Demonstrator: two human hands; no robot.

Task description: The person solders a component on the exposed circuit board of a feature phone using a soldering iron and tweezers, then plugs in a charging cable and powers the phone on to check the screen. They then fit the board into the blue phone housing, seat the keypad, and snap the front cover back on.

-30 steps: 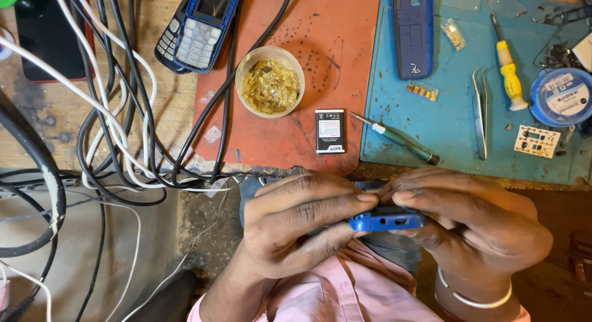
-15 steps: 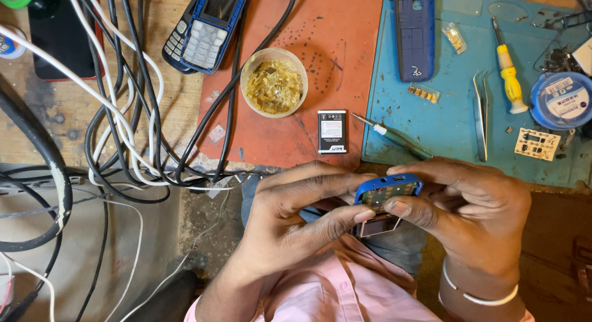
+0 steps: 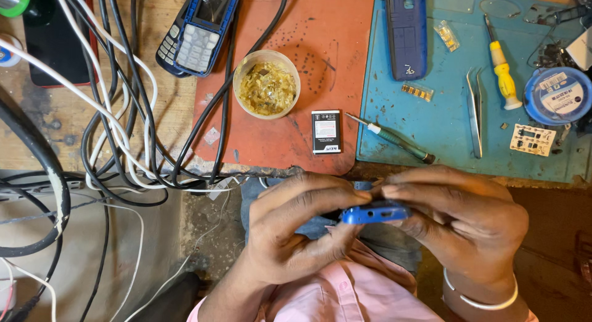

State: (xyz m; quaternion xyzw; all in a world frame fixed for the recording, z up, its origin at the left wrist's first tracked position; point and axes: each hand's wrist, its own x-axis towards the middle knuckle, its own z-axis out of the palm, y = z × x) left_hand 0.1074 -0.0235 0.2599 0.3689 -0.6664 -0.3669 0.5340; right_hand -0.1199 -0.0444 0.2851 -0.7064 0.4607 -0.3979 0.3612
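Observation:
My left hand [image 3: 295, 232] and my right hand [image 3: 464, 220] together grip a small blue phone body [image 3: 376, 212], held edge-on just below the workbench edge, above my lap. Fingers of both hands wrap over its top, and most of it is hidden. On the orange mat [image 3: 308, 26] above lie a black phone battery [image 3: 325, 131] and a round tub of yellowish paste [image 3: 267, 83]. A thin green-handled screwdriver [image 3: 394, 139] lies across the edge of the blue mat [image 3: 444, 137].
A blue keypad phone [image 3: 197, 31] lies at the top left among tangled black and white cables [image 3: 117, 112]. On the blue mat are a blue phone back cover [image 3: 406, 32], tweezers [image 3: 475, 112], a yellow screwdriver [image 3: 502, 75], a blue round tin [image 3: 558, 95] and a small circuit board [image 3: 533, 139].
The blue phone body was tilted up showing its inside half a second ago; it has now turned back edge-on and sits slightly lower between both hands.

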